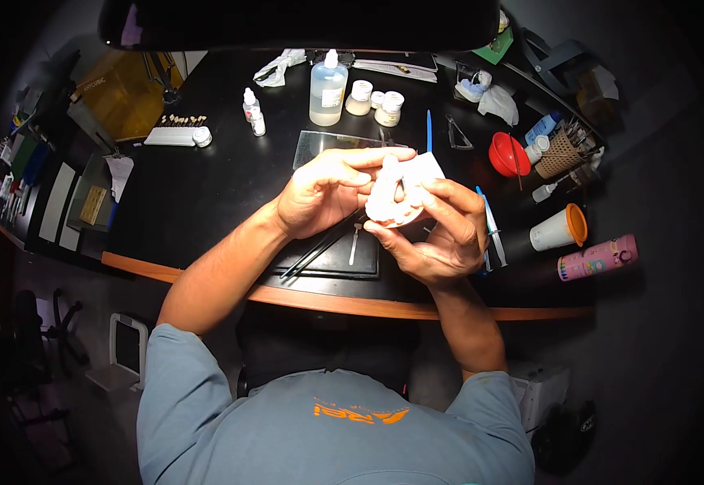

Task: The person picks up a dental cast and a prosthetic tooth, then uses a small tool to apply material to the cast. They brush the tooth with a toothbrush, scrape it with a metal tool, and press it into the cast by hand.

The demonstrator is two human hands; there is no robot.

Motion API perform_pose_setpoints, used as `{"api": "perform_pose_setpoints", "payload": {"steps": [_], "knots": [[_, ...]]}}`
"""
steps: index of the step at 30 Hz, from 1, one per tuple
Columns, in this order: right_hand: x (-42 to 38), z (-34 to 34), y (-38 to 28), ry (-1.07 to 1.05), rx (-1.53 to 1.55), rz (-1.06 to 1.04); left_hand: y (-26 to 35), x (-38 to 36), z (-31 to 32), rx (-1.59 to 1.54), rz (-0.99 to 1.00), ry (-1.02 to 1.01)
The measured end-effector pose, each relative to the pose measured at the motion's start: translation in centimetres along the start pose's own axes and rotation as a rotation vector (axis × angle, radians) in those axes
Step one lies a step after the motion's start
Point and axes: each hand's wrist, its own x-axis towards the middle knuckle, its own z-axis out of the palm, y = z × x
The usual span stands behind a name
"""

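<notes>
A pale dental cast [390, 202], shaped like a horseshoe arch, is held up above the near part of the desk under bright light. My right hand [441, 238] grips its right side and lower edge between thumb and fingers. My left hand [319, 194] is at the cast's left side, index finger stretched along the top and thumb bent towards it; its other fingers are partly hidden. Behind the cast shows a white piece, perhaps paper [424, 166]. Below my hands, dark tweezers [315, 252] and a small white-tipped tool [356, 242] lie on a black tray [336, 263].
A large clear bottle [327, 95] and small jars [387, 110] stand at the back. A glass slab [311, 145] lies behind my left hand. To the right are a red bowl [507, 153], a brush holder [560, 152], an orange-lidded cup [558, 228] and a pink bottle [598, 259].
</notes>
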Motion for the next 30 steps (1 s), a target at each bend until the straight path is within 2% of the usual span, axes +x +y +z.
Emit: {"api": "perform_pose_setpoints", "payload": {"steps": [6, 11, 15, 18, 23, 26, 30], "knots": [[-0.2, 0.3, 0.6, 0.027, 0.108, 0.162, 0.1, -0.1, -1.0, 0.099, 0.075, 0.006], [-0.2, 0.3, 1.0, 0.029, 0.353, 0.320, 0.1, -0.1, -1.0, 0.166, 0.110, 0.056], [0.1, 0.3, 0.8, 0.060, 0.569, 0.494, 0.2, 0.0, 0.2, 0.369, 0.251, 0.067], [-0.3, 0.0, 1.2, 0.061, 0.695, 0.638, 0.1, -0.1, 0.2, 0.497, 0.267, 0.062], [-0.4, -0.4, 1.6, 0.017, 0.772, 0.793, -0.9, 0.1, -0.1, 0.682, 0.408, 0.131], [-0.5, -0.6, 1.8, -0.011, 0.811, 0.865, -0.8, 0.3, -0.7, 0.834, 0.461, 0.104], [0.0, -0.4, 1.1, -0.016, 0.807, 0.934, -0.6, 0.2, -0.3, 0.850, 0.457, 0.122]]}}
